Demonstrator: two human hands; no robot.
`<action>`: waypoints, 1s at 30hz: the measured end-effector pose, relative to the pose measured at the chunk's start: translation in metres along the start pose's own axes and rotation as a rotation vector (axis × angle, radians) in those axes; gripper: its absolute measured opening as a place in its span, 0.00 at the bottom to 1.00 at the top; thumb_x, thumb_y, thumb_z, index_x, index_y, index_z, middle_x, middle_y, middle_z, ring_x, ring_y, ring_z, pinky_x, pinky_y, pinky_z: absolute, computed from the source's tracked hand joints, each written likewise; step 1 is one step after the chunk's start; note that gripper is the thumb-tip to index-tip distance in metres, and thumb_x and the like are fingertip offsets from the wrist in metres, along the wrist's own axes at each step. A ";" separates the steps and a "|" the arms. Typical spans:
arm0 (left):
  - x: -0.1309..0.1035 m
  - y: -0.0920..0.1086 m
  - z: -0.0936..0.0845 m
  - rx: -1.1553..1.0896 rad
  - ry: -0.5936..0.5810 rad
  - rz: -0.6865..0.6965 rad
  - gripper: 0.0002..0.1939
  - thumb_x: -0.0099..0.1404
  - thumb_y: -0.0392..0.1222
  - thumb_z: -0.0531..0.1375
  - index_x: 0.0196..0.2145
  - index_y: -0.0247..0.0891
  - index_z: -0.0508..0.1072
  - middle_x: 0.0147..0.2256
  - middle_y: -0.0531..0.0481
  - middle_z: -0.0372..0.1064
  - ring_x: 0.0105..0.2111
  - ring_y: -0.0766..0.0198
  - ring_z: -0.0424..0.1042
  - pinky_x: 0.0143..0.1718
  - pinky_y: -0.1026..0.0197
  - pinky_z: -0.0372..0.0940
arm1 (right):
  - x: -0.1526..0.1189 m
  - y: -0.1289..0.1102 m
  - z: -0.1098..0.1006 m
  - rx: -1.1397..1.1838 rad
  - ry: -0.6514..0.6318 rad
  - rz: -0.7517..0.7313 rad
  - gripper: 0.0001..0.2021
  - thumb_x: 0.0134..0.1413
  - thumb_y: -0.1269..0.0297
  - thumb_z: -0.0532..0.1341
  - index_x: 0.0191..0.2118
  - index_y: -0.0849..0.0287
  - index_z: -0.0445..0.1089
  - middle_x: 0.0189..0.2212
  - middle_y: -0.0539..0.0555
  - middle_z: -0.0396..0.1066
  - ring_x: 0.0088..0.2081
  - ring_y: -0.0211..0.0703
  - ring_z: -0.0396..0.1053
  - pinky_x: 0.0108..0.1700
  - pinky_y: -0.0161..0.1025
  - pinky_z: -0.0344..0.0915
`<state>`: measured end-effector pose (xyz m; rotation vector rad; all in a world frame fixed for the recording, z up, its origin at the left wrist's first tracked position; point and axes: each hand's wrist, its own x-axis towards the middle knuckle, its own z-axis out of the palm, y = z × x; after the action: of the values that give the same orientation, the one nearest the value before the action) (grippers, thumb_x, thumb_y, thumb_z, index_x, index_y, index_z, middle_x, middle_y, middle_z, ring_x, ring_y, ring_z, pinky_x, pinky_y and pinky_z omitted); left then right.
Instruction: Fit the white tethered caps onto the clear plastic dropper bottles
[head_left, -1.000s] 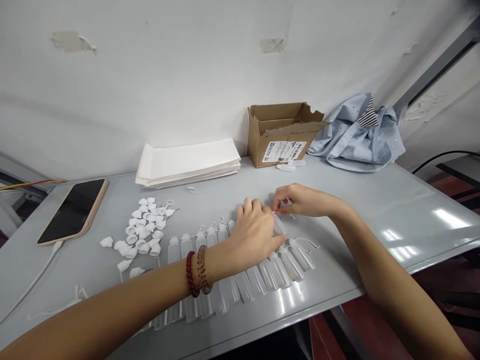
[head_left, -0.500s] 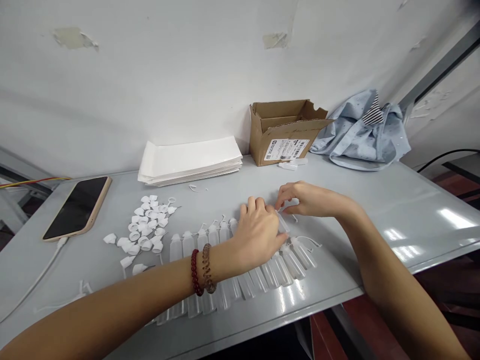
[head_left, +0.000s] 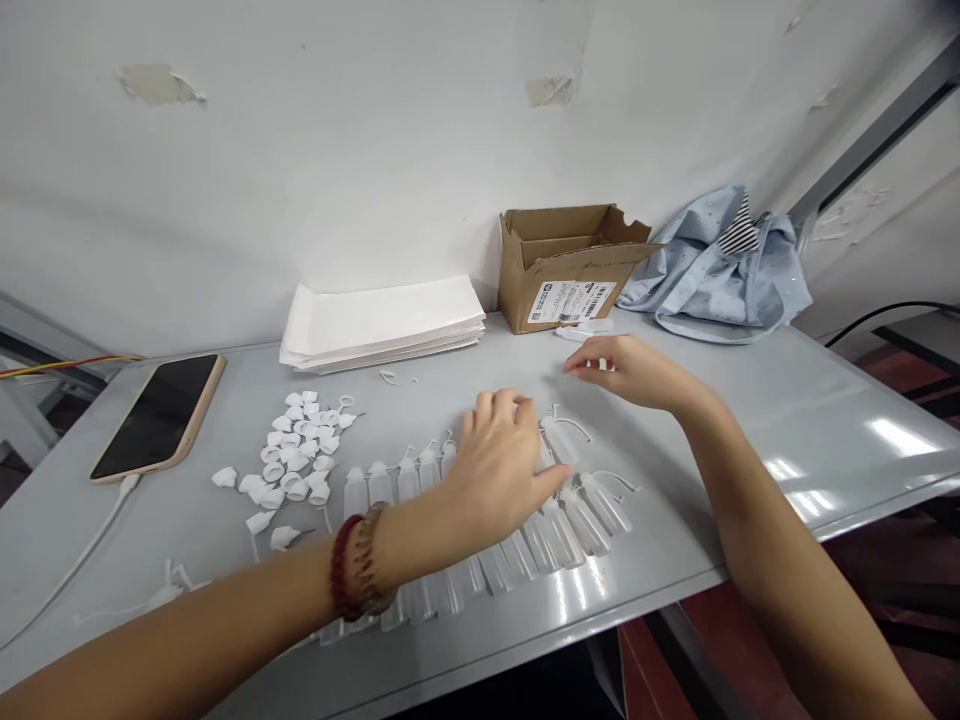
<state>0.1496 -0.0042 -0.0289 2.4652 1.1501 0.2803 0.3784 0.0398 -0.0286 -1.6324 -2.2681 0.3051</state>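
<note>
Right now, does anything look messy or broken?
Yes, a few things. Two patches on the wall look peeled, with ragged edges. A curly white scrap lies loose in front of the paper stack. What look like clear bottles lie by the cardboard box, away from the bottle row. I see no spill.

A workshop, judging by the glossy grey bench (head_left: 780,410), row of translucent plastic bottles (head_left: 494,567) and heaped white plastic caps (head_left: 297,450).
</note>
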 end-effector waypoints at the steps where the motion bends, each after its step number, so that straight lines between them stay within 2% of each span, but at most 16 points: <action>1: -0.004 -0.005 -0.008 -0.013 0.018 -0.031 0.27 0.63 0.53 0.57 0.52 0.28 0.65 0.54 0.35 0.58 0.54 0.46 0.55 0.52 0.45 0.57 | 0.002 0.007 0.002 -0.044 0.089 0.038 0.10 0.54 0.68 0.57 0.35 0.56 0.76 0.32 0.52 0.76 0.32 0.43 0.71 0.35 0.38 0.66; 4: -0.019 -0.029 -0.033 -0.025 0.076 -0.153 0.28 0.65 0.51 0.52 0.56 0.29 0.62 0.56 0.36 0.58 0.56 0.46 0.53 0.55 0.43 0.54 | 0.010 0.029 0.009 -0.129 0.274 0.112 0.10 0.54 0.70 0.56 0.37 0.61 0.75 0.36 0.59 0.75 0.39 0.51 0.71 0.42 0.46 0.66; 6: -0.031 -0.052 -0.047 -0.030 0.122 -0.266 0.26 0.64 0.50 0.52 0.55 0.31 0.64 0.54 0.39 0.61 0.55 0.46 0.54 0.54 0.43 0.55 | 0.017 0.040 0.017 -0.163 0.345 0.133 0.11 0.52 0.71 0.57 0.39 0.61 0.74 0.40 0.61 0.74 0.44 0.55 0.70 0.45 0.50 0.65; 8: -0.043 -0.075 -0.057 -0.041 0.157 -0.360 0.24 0.63 0.51 0.52 0.53 0.35 0.67 0.52 0.42 0.63 0.52 0.46 0.56 0.51 0.44 0.58 | 0.022 0.049 0.025 -0.183 0.373 0.128 0.11 0.51 0.70 0.57 0.41 0.60 0.73 0.42 0.61 0.74 0.46 0.57 0.69 0.47 0.51 0.65; 11: -0.056 -0.105 -0.064 0.008 0.210 -0.420 0.21 0.62 0.50 0.52 0.49 0.39 0.70 0.47 0.45 0.67 0.48 0.47 0.60 0.49 0.45 0.59 | 0.028 0.057 0.037 -0.196 0.376 0.094 0.12 0.51 0.70 0.58 0.42 0.57 0.73 0.43 0.60 0.74 0.47 0.56 0.70 0.49 0.52 0.64; 15: -0.056 -0.133 -0.064 0.144 0.255 -0.368 0.19 0.63 0.46 0.51 0.46 0.35 0.73 0.42 0.41 0.69 0.47 0.45 0.60 0.46 0.45 0.60 | 0.031 0.064 0.045 -0.193 0.373 0.047 0.13 0.51 0.71 0.56 0.42 0.58 0.73 0.44 0.60 0.75 0.47 0.56 0.70 0.49 0.52 0.64; 18: -0.043 -0.145 -0.060 0.202 0.281 -0.308 0.17 0.63 0.41 0.51 0.46 0.36 0.75 0.43 0.40 0.69 0.47 0.45 0.59 0.46 0.44 0.60 | 0.030 0.068 0.045 -0.181 0.381 0.019 0.12 0.52 0.71 0.54 0.39 0.59 0.74 0.41 0.60 0.76 0.44 0.55 0.72 0.48 0.51 0.65; 21: -0.028 -0.153 -0.057 0.256 0.297 -0.228 0.17 0.63 0.37 0.52 0.45 0.38 0.75 0.44 0.39 0.69 0.47 0.46 0.59 0.46 0.44 0.59 | 0.028 0.069 0.043 -0.169 0.396 0.010 0.13 0.57 0.65 0.52 0.37 0.57 0.75 0.39 0.60 0.77 0.43 0.53 0.73 0.46 0.47 0.67; 23: -0.020 -0.156 -0.054 0.275 0.296 -0.185 0.16 0.64 0.36 0.51 0.44 0.38 0.76 0.42 0.39 0.71 0.46 0.47 0.60 0.46 0.44 0.59 | 0.027 0.067 0.044 -0.159 0.404 0.021 0.12 0.57 0.62 0.54 0.37 0.56 0.75 0.38 0.60 0.78 0.43 0.54 0.73 0.45 0.48 0.67; 30: -0.009 -0.160 -0.051 0.225 0.268 -0.116 0.12 0.63 0.35 0.53 0.32 0.36 0.76 0.35 0.40 0.74 0.42 0.47 0.65 0.44 0.45 0.62 | 0.027 0.042 0.044 -0.092 0.404 0.091 0.11 0.54 0.60 0.57 0.37 0.56 0.74 0.35 0.57 0.78 0.40 0.55 0.75 0.43 0.51 0.70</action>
<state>0.0160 0.0957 -0.0533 2.5976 1.5040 0.4833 0.3906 0.0794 -0.0810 -1.6679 -1.9324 -0.1044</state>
